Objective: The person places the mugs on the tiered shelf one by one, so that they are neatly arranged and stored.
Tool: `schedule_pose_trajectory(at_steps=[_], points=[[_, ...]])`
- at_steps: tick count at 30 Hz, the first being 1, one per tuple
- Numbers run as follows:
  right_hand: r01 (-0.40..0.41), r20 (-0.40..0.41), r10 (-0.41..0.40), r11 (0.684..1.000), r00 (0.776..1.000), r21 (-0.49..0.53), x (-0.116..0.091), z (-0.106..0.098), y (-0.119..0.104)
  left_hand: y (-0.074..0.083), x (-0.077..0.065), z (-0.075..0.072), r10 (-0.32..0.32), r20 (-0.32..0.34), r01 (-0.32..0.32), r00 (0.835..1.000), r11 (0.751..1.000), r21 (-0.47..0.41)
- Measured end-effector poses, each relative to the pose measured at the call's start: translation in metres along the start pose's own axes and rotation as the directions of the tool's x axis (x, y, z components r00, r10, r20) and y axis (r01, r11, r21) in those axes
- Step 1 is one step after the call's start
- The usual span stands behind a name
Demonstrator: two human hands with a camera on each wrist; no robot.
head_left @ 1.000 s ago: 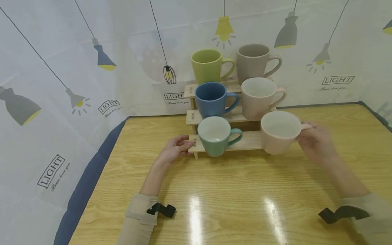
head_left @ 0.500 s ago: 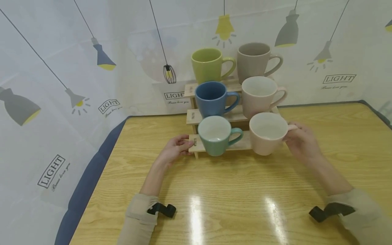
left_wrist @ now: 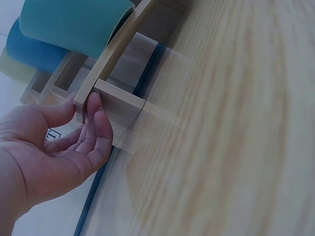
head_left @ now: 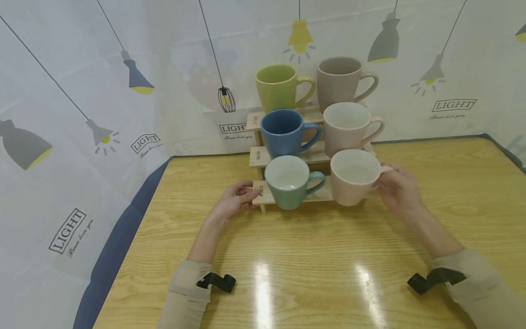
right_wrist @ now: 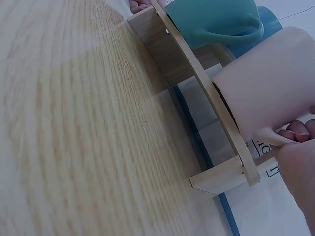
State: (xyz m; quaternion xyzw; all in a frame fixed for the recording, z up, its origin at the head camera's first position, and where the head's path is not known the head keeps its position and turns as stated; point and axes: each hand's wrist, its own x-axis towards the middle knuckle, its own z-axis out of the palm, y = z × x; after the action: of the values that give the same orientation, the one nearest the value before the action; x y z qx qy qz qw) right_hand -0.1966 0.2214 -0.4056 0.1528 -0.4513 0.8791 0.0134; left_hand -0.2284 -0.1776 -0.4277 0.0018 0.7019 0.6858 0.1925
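Observation:
My left hand (head_left: 234, 201) pinches the left end of the lowest step of a three-step wooden rack (head_left: 267, 194), thumb above and fingers below, as the left wrist view (left_wrist: 78, 142) shows. By its handle, my right hand (head_left: 398, 189) grips a pink mug (head_left: 353, 183) at the right part of that step. In the right wrist view the mug's base (right_wrist: 266, 88) is right at the board. Left of it on the same step stands a teal mug (head_left: 287, 185). The middle step bears a blue mug (head_left: 283, 135) and a pale pink mug (head_left: 347, 128).
On the top step are a green mug (head_left: 277, 87) and a grey-brown mug (head_left: 339, 84). The rack stands on a wood-grain table (head_left: 312, 256) near its back edge. Behind it hangs a white cloth (head_left: 193, 68) printed with lamps.
My right hand has carried the pink mug leftward along the lowest step, closer to the teal mug, and slightly up at the last. My left hand has stayed on the rack.

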Motion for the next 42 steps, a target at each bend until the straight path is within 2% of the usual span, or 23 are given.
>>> schedule_pose_trajectory(at_steps=[12,21,28,36,42], points=[[0.0,-0.015,0.0,0.999,1.0,-0.032,0.002,0.0,0.002,0.0,0.001,0.0,-0.005,-0.001,0.005,1.0,1.0,-0.009],[0.026,-0.01,-0.026,1.0,1.0,0.016,0.004,0.0,0.005,0.001,-0.001,0.001,0.003,0.005,-0.003,1.0,1.0,-0.01],[0.003,-0.029,-0.004,0.999,1.0,-0.037,0.003,0.0,0.003,0.002,-0.001,0.001,0.008,0.008,-0.008,1.0,1.0,-0.018],[0.025,0.062,-0.023,0.999,0.998,-0.027,0.0,-0.008,0.004,0.001,-0.001,0.002,0.011,0.009,-0.01,1.0,1.0,-0.008],[-0.015,0.159,0.02,0.999,0.987,-0.033,-0.001,-0.014,-0.001,0.001,-0.001,0.002,0.012,0.01,-0.012,1.0,1.0,-0.012]])
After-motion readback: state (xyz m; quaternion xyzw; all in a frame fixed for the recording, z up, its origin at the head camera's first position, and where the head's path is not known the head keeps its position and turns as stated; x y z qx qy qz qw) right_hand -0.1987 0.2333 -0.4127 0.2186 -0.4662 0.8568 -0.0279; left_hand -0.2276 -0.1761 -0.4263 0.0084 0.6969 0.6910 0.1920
